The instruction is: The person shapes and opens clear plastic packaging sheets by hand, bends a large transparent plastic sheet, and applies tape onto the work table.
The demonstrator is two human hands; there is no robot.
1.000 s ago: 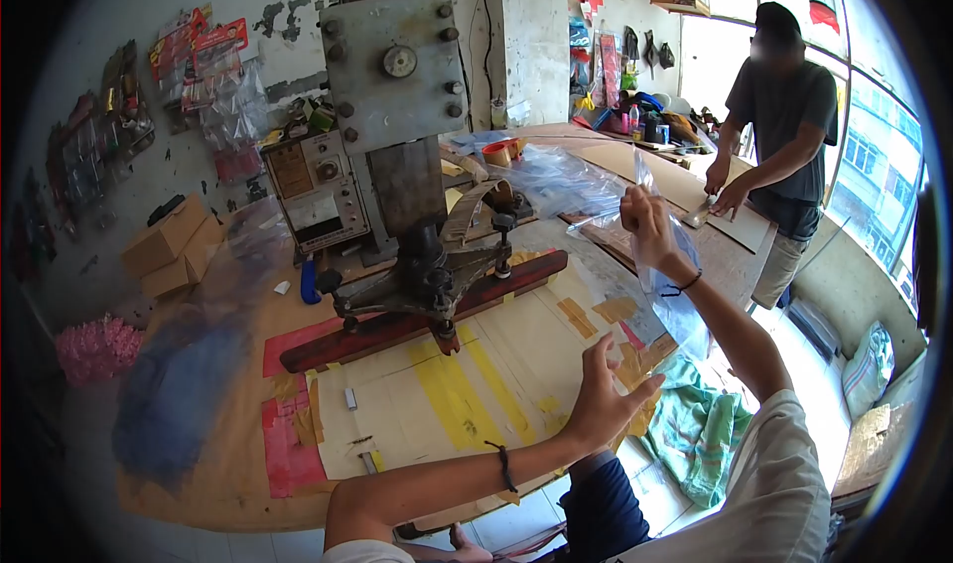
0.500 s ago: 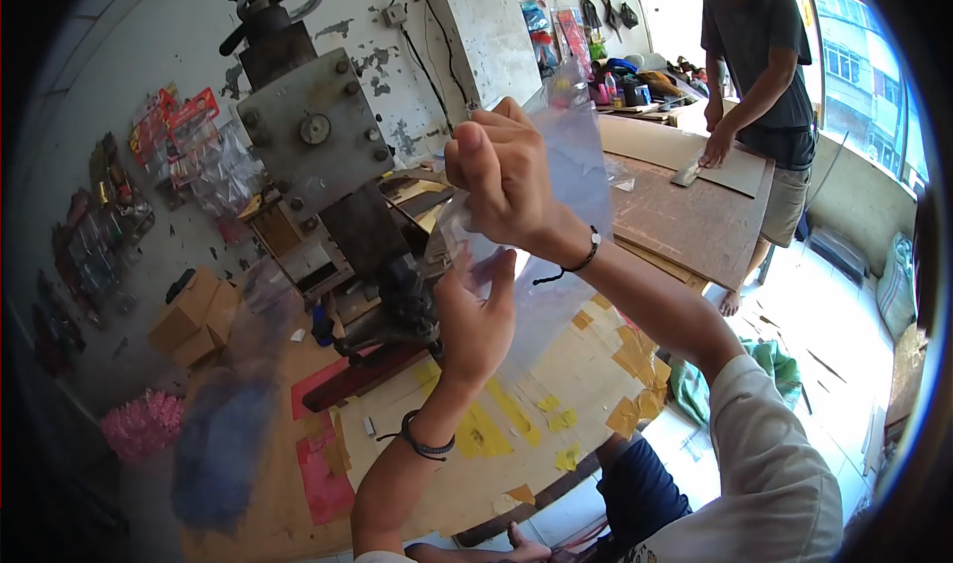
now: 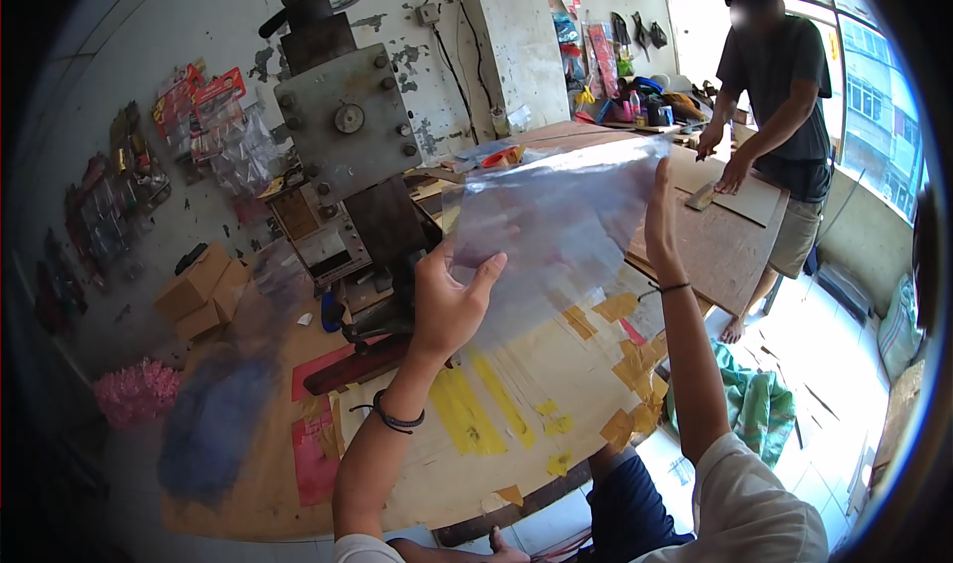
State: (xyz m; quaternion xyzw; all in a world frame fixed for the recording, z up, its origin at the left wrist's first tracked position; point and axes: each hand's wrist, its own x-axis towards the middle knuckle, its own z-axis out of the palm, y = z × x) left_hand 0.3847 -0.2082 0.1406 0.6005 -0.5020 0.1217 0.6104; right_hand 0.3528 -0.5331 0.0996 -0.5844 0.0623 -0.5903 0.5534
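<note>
Clear plastic sheet in centre of frame, raised above taped worktop. Left hand at sheet's left edge, thumb and fingers spread wide. Right hand upright at right edge, fingers straight; pinch cannot be told.

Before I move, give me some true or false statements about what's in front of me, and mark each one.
1. The clear sheet spans between your left hand and right hand. True.
2. The green cloth is on the table. False: the green cloth lies on the floor.
3. The cardboard boxes are to the left of the press. True.
4. The other person wears a white shirt. False: their shirt is dark.
5. Your left wrist has a dark bracelet on it. True.
</note>
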